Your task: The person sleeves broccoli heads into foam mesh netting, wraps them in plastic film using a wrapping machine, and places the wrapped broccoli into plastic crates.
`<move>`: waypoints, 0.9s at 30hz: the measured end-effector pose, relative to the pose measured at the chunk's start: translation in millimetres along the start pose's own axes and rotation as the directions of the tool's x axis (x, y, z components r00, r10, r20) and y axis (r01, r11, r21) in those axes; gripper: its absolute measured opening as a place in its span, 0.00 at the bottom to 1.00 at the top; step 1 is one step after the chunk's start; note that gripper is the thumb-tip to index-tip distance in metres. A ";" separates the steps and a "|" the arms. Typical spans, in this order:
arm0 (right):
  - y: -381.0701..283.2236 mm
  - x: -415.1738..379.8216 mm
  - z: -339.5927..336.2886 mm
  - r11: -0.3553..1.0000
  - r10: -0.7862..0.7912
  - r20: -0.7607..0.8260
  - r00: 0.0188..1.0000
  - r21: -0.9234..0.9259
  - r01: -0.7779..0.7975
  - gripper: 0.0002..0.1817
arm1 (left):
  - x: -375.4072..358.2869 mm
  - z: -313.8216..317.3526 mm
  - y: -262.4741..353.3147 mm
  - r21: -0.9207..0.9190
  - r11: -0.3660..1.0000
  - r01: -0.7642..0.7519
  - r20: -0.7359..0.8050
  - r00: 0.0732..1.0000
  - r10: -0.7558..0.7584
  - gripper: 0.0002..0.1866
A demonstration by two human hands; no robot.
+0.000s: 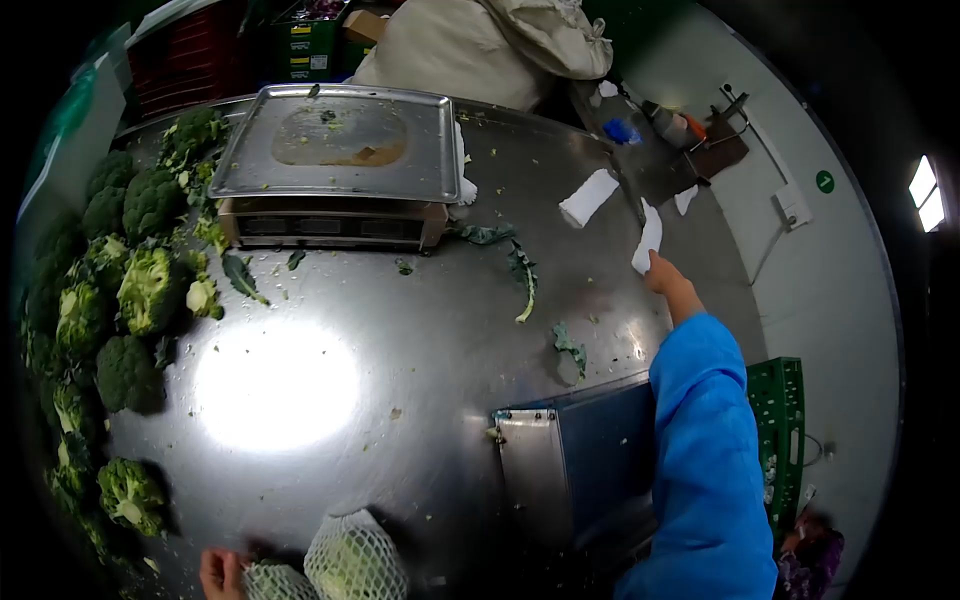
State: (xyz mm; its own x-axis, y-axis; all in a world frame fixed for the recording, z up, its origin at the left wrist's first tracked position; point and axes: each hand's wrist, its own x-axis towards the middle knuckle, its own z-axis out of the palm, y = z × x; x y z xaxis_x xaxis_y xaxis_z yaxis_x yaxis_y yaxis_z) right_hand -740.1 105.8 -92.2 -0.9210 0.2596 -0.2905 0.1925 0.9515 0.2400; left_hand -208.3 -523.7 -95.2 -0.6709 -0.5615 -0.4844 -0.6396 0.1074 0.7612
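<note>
Right hand (668, 278): one — pinching one white strip (648, 236).
Left hand (222, 573): one, cut off — I can't tell its grip.
Netted heads (356, 560): two, cropped below.

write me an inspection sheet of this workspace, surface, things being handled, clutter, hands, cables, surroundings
surface: metal table, strong glare left of centre, specks of green debris scattered about
things being handled: broccoli heaped along the left side; two netted vegetables at the near edge; white strip at far right
clutter: loose leaves right of the scale; crumbs and a brown patch on the scale's tray
hands: right hand grips the white strip; left hand is beside the netted vegetables, its hold unclear
cables: thin cable hangs from a wall box
surroundings: sacks and crates beyond the table, pale wall at right
</note>
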 end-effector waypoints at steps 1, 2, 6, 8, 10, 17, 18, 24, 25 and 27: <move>5.2 9.1 9.5 1.000 0.006 -0.025 1.000 0.003 -0.006 0.35 | 0.6 0.4 -1.8 -0.020 0.999 0.025 -0.042 0.999 -0.026 0.11; 8.5 17.8 21.2 1.000 0.012 -0.049 0.999 0.009 -0.011 0.36 | 1.4 -0.3 -1.5 -0.038 0.998 0.047 -0.086 0.995 -0.050 0.11; -7.8 21.6 24.5 1.000 -0.022 0.174 0.984 0.022 0.018 0.41 | 10.5 -1.2 -33.4 -0.027 0.998 0.052 -0.128 0.990 -0.055 0.12; 0.2 37.6 49.3 0.996 -0.041 0.098 0.994 0.077 0.034 0.38 | 15.6 -1.3 -37.8 -0.099 0.995 -0.002 -0.128 0.992 -0.011 0.10; 21.0 59.7 70.5 0.988 -0.116 0.019 0.993 0.108 0.113 0.33 | 13.4 15.1 -16.3 -0.174 0.976 -0.132 -0.176 0.979 0.101 0.11; -132.6 -117.4 -58.9 0.283 -0.504 -0.266 0.822 0.848 0.448 0.06 | -2.0 37.9 75.3 0.250 0.835 -0.491 -0.197 0.818 0.540 0.11; -162.2 -170.5 -83.1 0.207 -0.614 -0.181 0.768 0.902 0.378 0.03 | -9.2 52.1 100.2 0.090 0.772 -0.629 -0.073 0.769 0.635 0.15; -278.0 -415.2 -120.9 -0.252 -0.939 -0.234 0.253 0.967 -0.041 0.22 | -33.7 93.5 182.0 -0.477 0.385 -0.790 -0.205 0.527 0.825 0.18; -287.2 -427.4 -120.6 -0.285 -0.930 -0.336 0.149 0.915 0.285 0.22 | -43.3 82.5 180.7 -0.648 0.425 -0.632 -0.200 0.680 0.706 0.18; -304.1 -453.4 -112.2 -0.249 -0.920 -0.366 0.139 0.820 0.516 0.18 | -58.1 62.7 167.6 -0.805 0.412 -0.427 -0.116 0.794 0.597 0.19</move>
State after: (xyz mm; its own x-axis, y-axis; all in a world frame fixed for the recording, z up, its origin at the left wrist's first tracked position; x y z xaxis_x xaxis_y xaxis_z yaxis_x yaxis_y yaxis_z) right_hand -419.1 -319.7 70.5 -0.4291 -0.8998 0.0783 -0.2451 0.0325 -0.9690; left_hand -300.1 -421.6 33.5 -0.8710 -0.4766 0.1192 0.3247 -0.3764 0.8677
